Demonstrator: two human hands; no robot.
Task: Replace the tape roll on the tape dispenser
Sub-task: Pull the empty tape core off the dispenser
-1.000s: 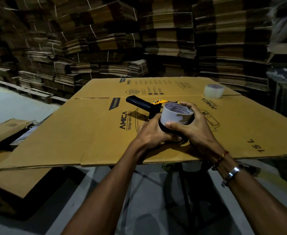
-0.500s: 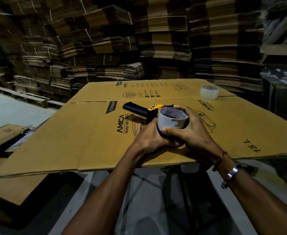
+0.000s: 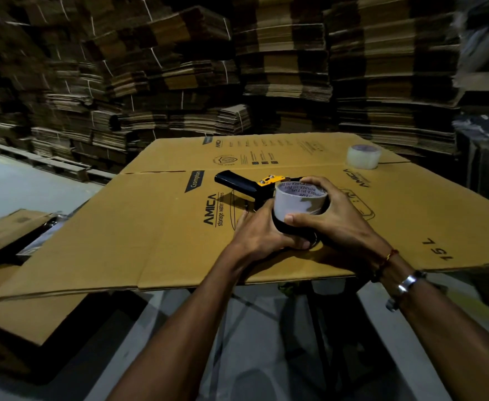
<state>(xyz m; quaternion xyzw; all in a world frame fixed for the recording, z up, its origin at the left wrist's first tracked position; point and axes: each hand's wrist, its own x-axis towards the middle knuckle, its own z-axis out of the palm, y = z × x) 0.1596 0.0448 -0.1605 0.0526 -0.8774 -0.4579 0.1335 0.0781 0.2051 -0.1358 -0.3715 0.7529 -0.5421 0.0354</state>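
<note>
A black tape dispenser [image 3: 241,186] with a yellow plate lies on its side on a flattened cardboard box [image 3: 156,227]. Its handle points to the far left. A nearly spent tape roll [image 3: 298,202], a pale core with printed text inside, sits on the dispenser's hub. My right hand [image 3: 335,224] grips this roll, thumb on the near side and fingers round the far side. My left hand [image 3: 262,233] holds the dispenser's black body below the roll. A full clear tape roll [image 3: 363,156] stands at the far right of the cardboard.
The cardboard sheet rests on a stand [image 3: 318,322] whose dark legs show below the near edge. More flat cardboard [image 3: 9,235] lies low at the left. Tall stacks of folded cartons [image 3: 280,68] fill the background. A grey floor [image 3: 14,186] stretches to the left.
Both hands keep their hold on the roll and the dispenser. The roll has shifted very little on the hub; the camera view has mostly drifted.
</note>
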